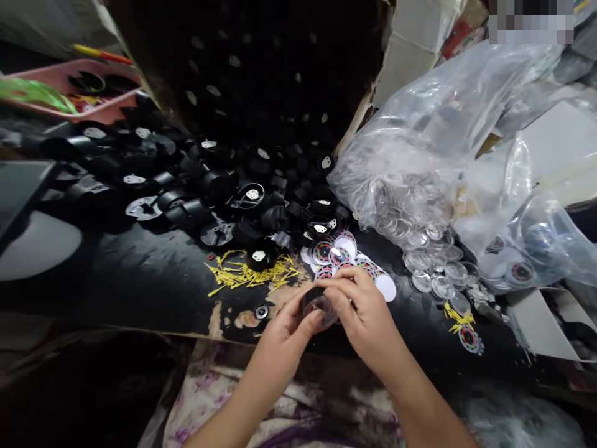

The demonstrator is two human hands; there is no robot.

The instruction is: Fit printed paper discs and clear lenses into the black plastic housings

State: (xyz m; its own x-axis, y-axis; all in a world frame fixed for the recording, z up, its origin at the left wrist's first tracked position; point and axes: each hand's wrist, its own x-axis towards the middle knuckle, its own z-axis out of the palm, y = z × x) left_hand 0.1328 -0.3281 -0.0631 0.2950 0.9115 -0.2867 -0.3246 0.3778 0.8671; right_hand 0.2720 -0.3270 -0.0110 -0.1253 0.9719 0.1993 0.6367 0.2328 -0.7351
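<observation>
Near the front edge of the bench, my left hand (285,333) and my right hand (362,306) are both closed around a small round black gauge case (313,297). A clear round lens (328,316) shows at its lower right side, under my fingers. My fingers hide how the two parts fit together. Just behind my hands lie printed dial discs (339,256) in a loose heap. To the left are many thin yellow pointers (242,279), with one black case (260,257) on top of them. A small round metal part (262,312) sits by my left hand.
Black cases (219,186) pile up before a large dark box (261,56). On the right, clear lenses (431,267) spill from a plastic bag (420,149). More pointers (459,318) and a dial (469,340) lie there. A pink basket (112,111) stands at back left.
</observation>
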